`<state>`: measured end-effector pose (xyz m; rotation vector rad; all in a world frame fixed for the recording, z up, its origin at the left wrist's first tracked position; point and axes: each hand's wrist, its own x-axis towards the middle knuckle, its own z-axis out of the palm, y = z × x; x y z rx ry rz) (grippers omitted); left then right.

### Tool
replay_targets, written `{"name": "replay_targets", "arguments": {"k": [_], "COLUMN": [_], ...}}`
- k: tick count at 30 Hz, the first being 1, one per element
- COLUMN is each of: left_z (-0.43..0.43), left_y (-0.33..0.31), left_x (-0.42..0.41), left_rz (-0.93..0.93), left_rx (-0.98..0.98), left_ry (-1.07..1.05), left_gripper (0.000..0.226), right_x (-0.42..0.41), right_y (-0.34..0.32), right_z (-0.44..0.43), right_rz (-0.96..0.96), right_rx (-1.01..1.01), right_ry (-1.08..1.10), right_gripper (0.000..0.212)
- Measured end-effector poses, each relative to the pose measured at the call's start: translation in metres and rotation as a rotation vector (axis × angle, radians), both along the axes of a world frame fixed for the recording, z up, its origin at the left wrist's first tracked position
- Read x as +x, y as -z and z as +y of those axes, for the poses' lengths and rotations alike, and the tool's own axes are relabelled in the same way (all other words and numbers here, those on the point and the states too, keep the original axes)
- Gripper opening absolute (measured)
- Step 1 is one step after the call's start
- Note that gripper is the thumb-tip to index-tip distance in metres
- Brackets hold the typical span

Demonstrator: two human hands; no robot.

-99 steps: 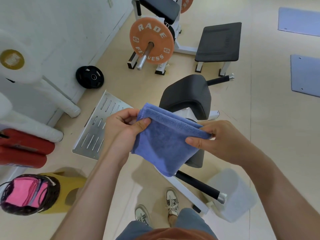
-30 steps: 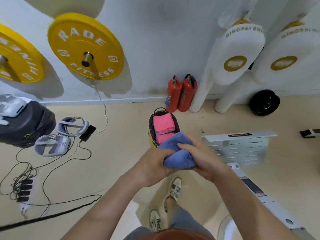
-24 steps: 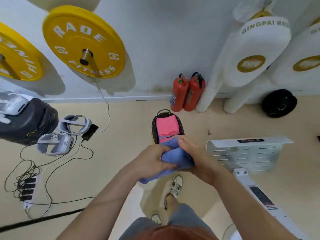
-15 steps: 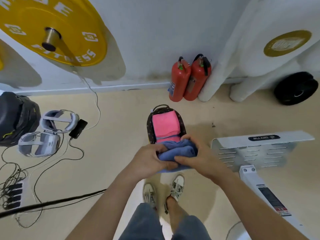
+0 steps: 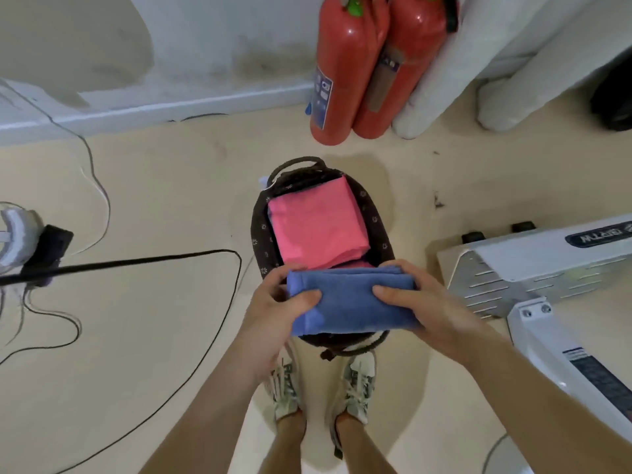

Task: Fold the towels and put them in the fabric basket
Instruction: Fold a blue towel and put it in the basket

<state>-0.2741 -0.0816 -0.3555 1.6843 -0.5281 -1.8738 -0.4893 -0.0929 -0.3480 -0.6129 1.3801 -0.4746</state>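
Blue towel in grip of left hand and right hand over basket; machine label blurred.

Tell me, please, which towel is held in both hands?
The blue towel: left hand and right hand grip its ends, while the pink towel lies in the basket.

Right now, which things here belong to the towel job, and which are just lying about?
Part of the job: blue towel, gripped by the left hand and right hand; pink towel; fabric basket.

Lying about: fire extinguishers, black cable, white machine.
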Motion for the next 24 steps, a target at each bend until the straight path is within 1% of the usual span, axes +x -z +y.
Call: {"name": "replay_targets", "arguments": {"k": [1, 2, 3, 5, 7, 9, 10, 11, 13, 14, 15, 16, 18, 19, 22, 24], "left_z": [-0.003, -0.004, -0.004, -0.002, 0.003, 0.007, 0.008, 0.009, 0.008, 0.006, 0.005, 0.005, 0.004, 0.003, -0.001, -0.007], "left_y": [0.010, 0.019, 0.028, 0.046, 0.065, 0.077, 0.080, 0.081, 0.077, 0.075, 0.074, 0.075, 0.080, 0.082, 0.086, 0.090], "left_x": [-0.005, -0.008, -0.011, -0.015, -0.016, -0.019, -0.021, -0.023, -0.025, -0.026, -0.026, -0.025, -0.024, -0.024, -0.026, -0.031], "left_rz": [-0.187, -0.335, -0.446, -0.654, -0.874, -1.020, -1.093, -1.169, -1.302, -1.340, -1.351, -1.329, -1.246, -1.230, -1.225, -1.228], "left_rx": [-0.074, -0.153, -0.222, -0.301, -0.410, -0.534, -0.566, -0.585, -0.629, -0.671, -0.734, -0.806, -0.889, -0.878, -0.749, -0.708], "left_ry": [0.084, 0.169, 0.271, 0.494, 0.664, 0.764, 0.792, 0.807, 0.801, 0.804, 0.826, 0.866, 0.999, 1.074, 1.255, 1.334], "left_gripper": [0.029, 0.024, 0.022, 0.023, 0.028, 0.033, 0.033, 0.032, 0.028, 0.027, 0.025, 0.022, 0.019, 0.018, 0.019, 0.024], "right_x": [0.003, 0.006, 0.010, 0.019, 0.026, 0.033, 0.037, 0.041, 0.045, 0.045, 0.044, 0.041, 0.036, 0.034, 0.034, 0.039], "right_y": [0.014, 0.026, 0.037, 0.056, 0.067, 0.075, 0.075, 0.073, 0.071, 0.070, 0.071, 0.072, 0.078, 0.082, 0.092, 0.101], "right_z": [-0.002, -0.003, -0.004, -0.005, -0.005, -0.003, -0.003, -0.002, 0.001, 0.003, 0.004, 0.006, 0.013, 0.016, 0.018, 0.013], "right_rz": [0.195, 0.353, 0.466, 0.607, 0.732, 0.824, 0.889, 0.977, 1.179, 1.252, 1.269, 1.241, 1.180, 1.159, 1.118, 1.122], "right_rx": [-0.058, -0.123, -0.185, -0.273, -0.309, -0.329, -0.339, -0.371, -0.500, -0.571, -0.639, -0.699, -0.787, -0.783, -0.687, -0.660], "right_ry": [-0.079, -0.156, -0.222, -0.306, -0.374, -0.422, -0.443, -0.467, -0.526, -0.511, -0.487, -0.513, -0.670, -0.746, -0.914, -0.988], "right_gripper": [0.025, 0.025, 0.029, 0.043, 0.054, 0.053, 0.051, 0.049, 0.048, 0.048, 0.047, 0.044, 0.040, 0.043, 0.057, 0.056]}}
